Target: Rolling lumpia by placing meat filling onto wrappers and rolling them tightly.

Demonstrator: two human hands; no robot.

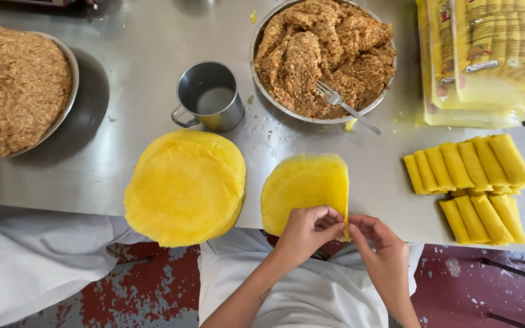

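Both hands work at the near edge of the table, close together. The left hand (307, 229) pinches the near right rim of a single yellow wrapper (302, 191), fingers closed on it; the right hand (379, 243) grips the same rim just beside it, where the wrapper's right side is already turned up into a fold. The wrapper lies flat between a stack of yellow wrappers (185, 186) towards the left and two rows of finished yellow rolls (472, 182) near the right edge.

Judged step: folding or peeling at the wrapper's edge (no filling is visible on it, though some could be hidden under the fold). The next move appears to call for a light, even pull, since the sheet looks thin and liable to tear.

Towards the far edge stand a metal bowl of brown filling (323, 54) with a fork (347, 108), a metal mug (209, 96), and a second bowl of crumbs (16, 88) at the far left corner.
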